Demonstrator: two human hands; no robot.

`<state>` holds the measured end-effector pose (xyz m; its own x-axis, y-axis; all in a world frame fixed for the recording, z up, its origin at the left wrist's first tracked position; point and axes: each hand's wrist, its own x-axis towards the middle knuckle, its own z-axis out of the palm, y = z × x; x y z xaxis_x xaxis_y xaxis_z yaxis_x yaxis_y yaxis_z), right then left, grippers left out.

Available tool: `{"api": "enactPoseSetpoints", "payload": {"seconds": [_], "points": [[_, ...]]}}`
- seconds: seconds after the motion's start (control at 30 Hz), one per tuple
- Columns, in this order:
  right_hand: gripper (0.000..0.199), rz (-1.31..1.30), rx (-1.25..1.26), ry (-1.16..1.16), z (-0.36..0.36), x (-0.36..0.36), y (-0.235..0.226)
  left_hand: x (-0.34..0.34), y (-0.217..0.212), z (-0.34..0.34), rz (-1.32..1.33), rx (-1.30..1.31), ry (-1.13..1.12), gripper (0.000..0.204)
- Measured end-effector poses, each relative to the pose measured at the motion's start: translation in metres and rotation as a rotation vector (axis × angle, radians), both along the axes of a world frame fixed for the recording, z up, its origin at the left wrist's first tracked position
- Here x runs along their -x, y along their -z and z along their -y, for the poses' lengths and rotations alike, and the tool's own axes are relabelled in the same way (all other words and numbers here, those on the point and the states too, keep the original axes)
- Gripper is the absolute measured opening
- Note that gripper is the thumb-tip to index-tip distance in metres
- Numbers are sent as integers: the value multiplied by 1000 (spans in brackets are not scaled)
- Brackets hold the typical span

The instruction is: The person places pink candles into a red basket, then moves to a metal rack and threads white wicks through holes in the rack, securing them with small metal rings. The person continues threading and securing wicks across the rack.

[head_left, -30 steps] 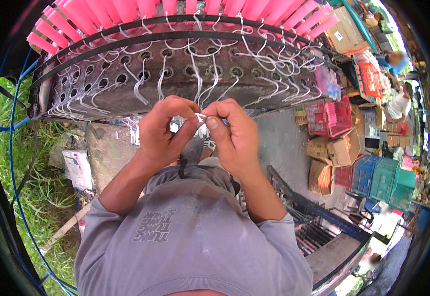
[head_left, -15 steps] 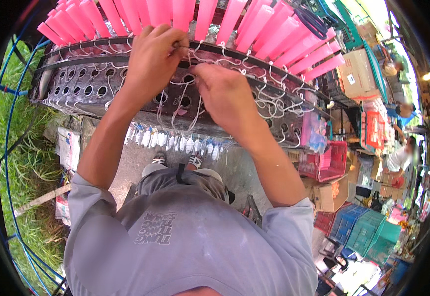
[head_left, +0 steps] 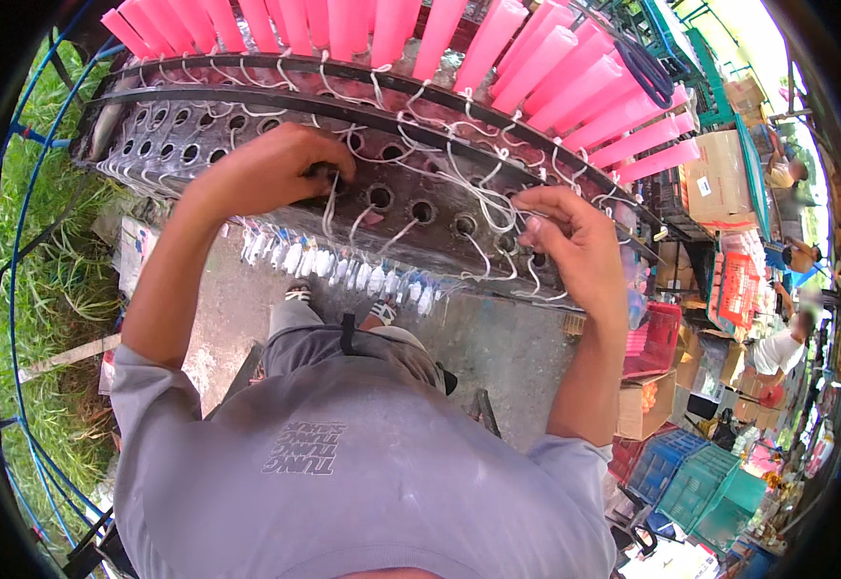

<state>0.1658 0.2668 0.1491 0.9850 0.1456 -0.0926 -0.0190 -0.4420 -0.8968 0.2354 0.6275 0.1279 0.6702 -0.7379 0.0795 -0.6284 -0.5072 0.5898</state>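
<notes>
A long dark mould (head_left: 276, 174) with rows of round holes lies across in front of me, white wicks running over it and into the holes. My left hand (head_left: 280, 172) is closed over the mould's front rows, its fingertips pinching a white wick (head_left: 330, 214) that comes up near a hole. Further right, my right hand (head_left: 575, 241) has thumb and forefinger together at a bundle of loose white wicks (head_left: 483, 193). Pink candles (head_left: 445, 39) stand in a row along the far side, each tied to white wick at its lower end.
White wrapped pieces (head_left: 319, 262) hang in a row below the mould's near edge. A blue metal frame (head_left: 17, 289) and grass are at the left. Cardboard boxes (head_left: 720, 179), a red crate (head_left: 654, 340) and green crates (head_left: 700, 487) stand at the right, with people beyond.
My hands have moved apart: the left came down to the front holes, the right went rightward to the loose wicks. The view has shifted slightly.
</notes>
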Motion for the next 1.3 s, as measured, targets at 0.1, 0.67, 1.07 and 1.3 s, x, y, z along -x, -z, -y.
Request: {"api": "enactPoseSetpoints", "payload": {"seconds": [0.1, 0.67, 1.07, 1.3], "points": [[17, 105, 93, 10, -39, 4, 1, -1, 1, -10, -144, 101, -165, 20], [15, 48, -541, 329, -186, 95, 3, 43, 9, -41, -490, 746, 13, 13], [14, 517, 168, 118, -226, 61, 21, 44, -4, -56, -306, 441, 54, 5], [10, 210, -576, 222, -224, 0, 22, 7, 11, -46, -30, 761, -28, 9]]}}
